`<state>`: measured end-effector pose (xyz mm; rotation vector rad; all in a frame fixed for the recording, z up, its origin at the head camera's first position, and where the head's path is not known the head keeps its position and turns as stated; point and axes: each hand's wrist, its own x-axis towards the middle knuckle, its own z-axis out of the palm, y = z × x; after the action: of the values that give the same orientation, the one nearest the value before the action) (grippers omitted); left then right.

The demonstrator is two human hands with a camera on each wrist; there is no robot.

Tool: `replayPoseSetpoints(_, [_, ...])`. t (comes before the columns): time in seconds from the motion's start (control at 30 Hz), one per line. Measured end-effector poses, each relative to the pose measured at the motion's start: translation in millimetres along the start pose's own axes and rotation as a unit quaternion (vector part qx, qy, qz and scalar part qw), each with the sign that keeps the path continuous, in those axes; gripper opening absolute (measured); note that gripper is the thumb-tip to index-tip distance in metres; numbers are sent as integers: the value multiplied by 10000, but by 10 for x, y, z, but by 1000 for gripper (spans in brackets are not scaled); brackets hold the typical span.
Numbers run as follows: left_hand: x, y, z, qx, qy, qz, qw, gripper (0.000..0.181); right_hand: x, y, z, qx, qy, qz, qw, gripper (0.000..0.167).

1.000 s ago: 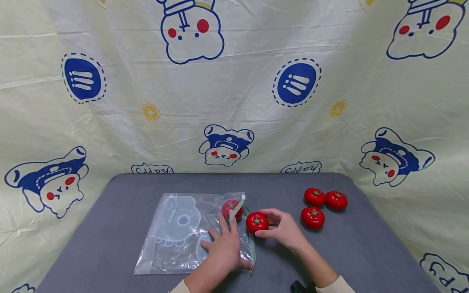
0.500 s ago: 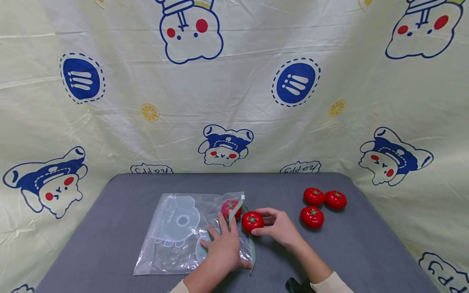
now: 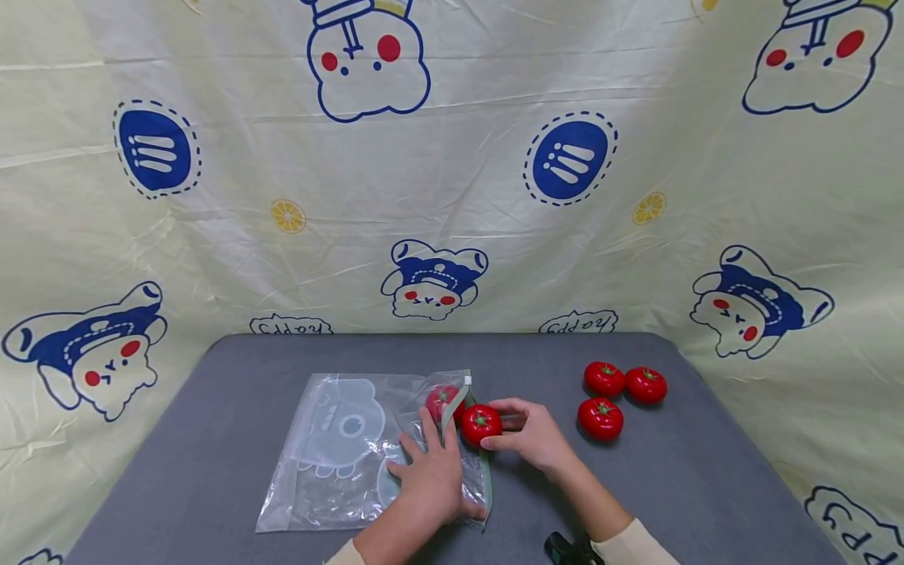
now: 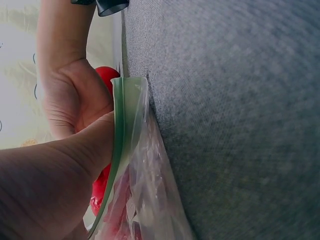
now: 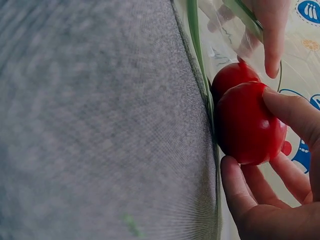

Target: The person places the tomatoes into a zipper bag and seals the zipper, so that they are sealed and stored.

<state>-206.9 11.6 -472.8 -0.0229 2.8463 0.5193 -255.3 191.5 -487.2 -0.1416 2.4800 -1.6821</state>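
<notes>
A clear zip bag with a green-edged mouth and a pale printed figure lies flat, its mouth facing right. Inside the mouth sits one tomato, seen through the plastic. My left hand spreads its straight fingers over the mouth end, and the upper green edge stands raised at its fingertips. With thumb and fingers my right hand grips a second red tomato at the mouth. In the right wrist view, this held tomato hides part of the bagged one.
On the right of the grey table are three more tomatoes, one at the back left, one at the back right and one in front. A patterned cloth hangs behind the table.
My right hand has moved left with its tomato, from just outside the bag's mouth to close against the bagged tomato. The left hand and the other tomatoes have stayed put.
</notes>
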Motion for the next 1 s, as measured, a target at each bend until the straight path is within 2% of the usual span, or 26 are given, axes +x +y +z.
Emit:
replayPoseSetpoints(0.23, [0, 2, 3, -99, 24, 37, 9999, 134, 42, 35, 31, -6, 108, 36, 9999, 55])
replayPoseSetpoints(0.57, [12, 17, -7, -45, -63, 69, 9999, 131, 56, -1, 66, 124, -50, -35, 9999, 53])
replayPoseSetpoints(0.77, [8, 29, -8, -21, -13, 57, 10000, 135, 70, -3, 82, 61, 97, 63, 9999, 49])
replayPoseSetpoints(1.0, [18, 43, -3, 47, -38, 87, 9999, 132, 81, -22, 120, 238, 117, 21, 9996, 46])
